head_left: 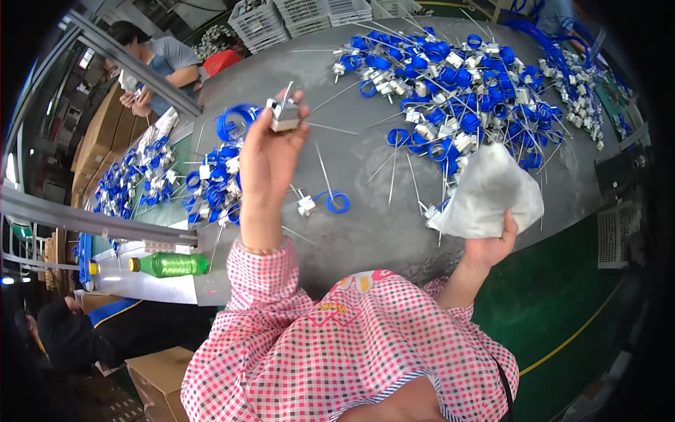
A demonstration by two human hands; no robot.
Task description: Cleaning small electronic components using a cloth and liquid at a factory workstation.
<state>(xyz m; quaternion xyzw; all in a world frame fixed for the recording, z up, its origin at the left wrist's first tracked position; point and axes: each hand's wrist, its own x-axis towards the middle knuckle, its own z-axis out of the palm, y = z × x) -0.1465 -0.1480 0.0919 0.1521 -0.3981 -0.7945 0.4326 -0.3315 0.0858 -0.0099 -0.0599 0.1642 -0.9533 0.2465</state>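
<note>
I saw my left hand (271, 158) raised over the grey table (365, 225), fingers pinched around a small metal block with a pin (285, 116), while my right hand (492, 246) gripped a white cloth (492, 193) well apart

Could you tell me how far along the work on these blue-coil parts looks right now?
A smaller pile of blue-coil parts lies left, possibly done. The left hand lifts one metal part; the right hand holds a white cloth. A much larger pile remains on the grey table.
</note>
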